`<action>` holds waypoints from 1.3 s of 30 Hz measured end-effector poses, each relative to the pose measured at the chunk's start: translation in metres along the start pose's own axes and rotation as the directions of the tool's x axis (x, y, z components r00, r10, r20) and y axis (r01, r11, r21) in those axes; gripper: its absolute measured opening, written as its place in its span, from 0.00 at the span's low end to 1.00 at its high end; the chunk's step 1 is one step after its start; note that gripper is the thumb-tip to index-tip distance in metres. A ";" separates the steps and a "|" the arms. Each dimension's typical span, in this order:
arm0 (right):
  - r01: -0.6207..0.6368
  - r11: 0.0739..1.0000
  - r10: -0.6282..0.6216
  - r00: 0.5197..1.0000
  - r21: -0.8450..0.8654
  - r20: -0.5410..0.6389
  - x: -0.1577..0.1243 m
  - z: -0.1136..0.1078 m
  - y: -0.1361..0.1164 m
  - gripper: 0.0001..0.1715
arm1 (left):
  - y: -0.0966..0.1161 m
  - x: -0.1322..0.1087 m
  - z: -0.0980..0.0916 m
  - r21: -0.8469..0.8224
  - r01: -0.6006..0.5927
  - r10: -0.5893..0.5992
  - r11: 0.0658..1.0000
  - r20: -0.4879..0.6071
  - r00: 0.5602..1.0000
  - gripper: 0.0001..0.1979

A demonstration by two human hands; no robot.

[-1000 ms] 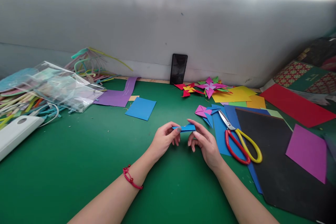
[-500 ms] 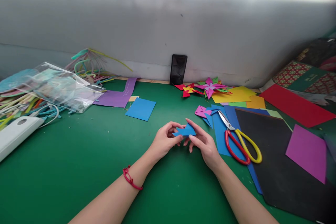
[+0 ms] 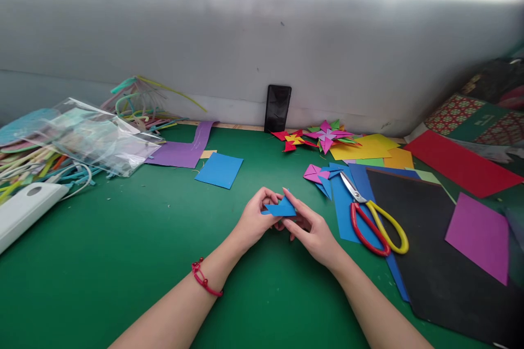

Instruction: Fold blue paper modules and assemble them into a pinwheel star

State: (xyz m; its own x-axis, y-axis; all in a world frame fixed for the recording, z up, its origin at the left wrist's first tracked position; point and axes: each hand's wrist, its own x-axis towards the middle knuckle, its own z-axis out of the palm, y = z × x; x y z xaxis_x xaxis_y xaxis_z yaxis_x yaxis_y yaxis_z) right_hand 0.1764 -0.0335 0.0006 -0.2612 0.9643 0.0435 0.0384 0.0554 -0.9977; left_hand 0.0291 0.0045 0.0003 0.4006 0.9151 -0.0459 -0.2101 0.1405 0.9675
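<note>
A small folded blue paper piece [image 3: 280,209] is pinched between both my hands just above the green table [image 3: 123,240]. My left hand [image 3: 254,221], with a red cord bracelet on its wrist, grips the piece's left side with curled fingers. My right hand [image 3: 311,229] holds the right side, thumb and fingers closed on the paper. The piece now shows a flat triangular face towards me.
Red-and-yellow scissors [image 3: 374,215] lie on blue and black sheets [image 3: 429,240] to the right, beside a purple square [image 3: 481,234] and a red sheet [image 3: 462,166]. Folded paper stars [image 3: 323,136], a phone [image 3: 278,108], a blue sheet [image 3: 220,169] and a plastic bag [image 3: 90,136] lie farther off.
The blue piece has turned from edge-on to a flat triangle facing me. Both hands have drawn closer together and shifted slightly left and towards me.
</note>
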 end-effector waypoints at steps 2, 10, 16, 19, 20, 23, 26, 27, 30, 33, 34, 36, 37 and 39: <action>-0.004 1.000 0.004 1.000 0.001 -0.006 0.000 0.001 0.000 0.31 | 0.001 0.000 0.001 0.017 -0.001 0.001 1.000 -0.003 1.000 0.12; -0.003 0.986 0.044 0.969 0.166 -0.242 0.007 0.002 0.012 0.26 | 0.004 -0.003 0.000 0.172 -0.066 0.068 0.983 -0.004 0.998 0.09; -0.048 0.981 0.097 0.960 0.189 -0.264 0.009 -0.001 0.013 0.13 | 0.001 -0.001 -0.002 0.182 -0.076 0.084 0.980 -0.038 0.996 0.10; -0.052 0.967 0.117 0.960 0.250 -0.255 0.009 -0.004 0.012 0.12 | -0.003 0.001 -0.003 0.172 -0.072 0.082 0.983 -0.052 0.995 0.15; -0.046 0.962 0.117 0.961 0.270 -0.251 0.009 -0.005 0.012 0.12 | -0.003 0.001 -0.003 0.174 -0.065 0.075 0.983 -0.052 0.996 0.17; -0.036 0.953 0.112 0.965 0.301 -0.239 0.008 -0.009 0.014 0.10 | -0.005 0.002 -0.005 0.229 -0.047 0.055 0.972 -0.029 0.998 0.17; -0.050 0.956 0.117 0.969 0.288 -0.220 0.007 -0.012 0.014 0.10 | -0.004 0.002 -0.006 0.284 -0.051 0.052 0.957 0.007 0.999 0.13; -0.057 0.958 0.120 0.970 0.280 -0.213 0.007 -0.013 0.014 0.10 | -0.004 0.002 -0.006 0.288 -0.056 0.052 0.956 0.020 0.998 0.13; -0.065 0.960 0.126 0.969 0.273 -0.210 0.006 -0.015 0.013 0.10 | -0.003 0.001 -0.007 0.302 -0.062 0.045 0.951 0.064 0.997 0.12; -0.072 0.950 0.134 0.972 0.303 -0.191 0.007 -0.017 0.011 0.10 | 0.000 0.000 -0.005 0.307 -0.069 0.035 0.949 0.117 0.993 0.12; -0.081 0.946 0.142 0.975 0.315 -0.174 0.007 -0.017 0.010 0.10 | 0.002 -0.001 -0.004 0.293 -0.071 0.030 0.954 0.142 0.989 0.12; -0.102 0.938 0.157 0.977 0.330 -0.144 0.007 -0.018 0.008 0.11 | 0.004 -0.003 -0.002 0.257 -0.068 0.015 0.964 0.204 0.979 0.12; -0.110 0.937 0.163 0.977 0.331 -0.137 0.007 -0.018 0.008 0.12 | 0.006 -0.004 0.000 0.250 -0.067 0.006 0.966 0.235 0.972 0.13; -0.116 0.945 0.164 0.977 0.306 -0.136 0.007 -0.017 0.007 0.13 | 0.008 -0.006 0.002 0.279 -0.057 -0.018 0.959 0.259 0.966 0.13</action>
State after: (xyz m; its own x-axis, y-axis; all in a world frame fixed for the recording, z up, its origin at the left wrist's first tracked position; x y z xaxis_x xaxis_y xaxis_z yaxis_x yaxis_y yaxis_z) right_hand 0.1916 -0.0219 -0.0053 -0.1175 0.9865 -0.1137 -0.2289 -0.1383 -0.9636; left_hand 0.0267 -0.0007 0.0086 0.6215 0.7834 0.0028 0.0247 -0.0232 0.9994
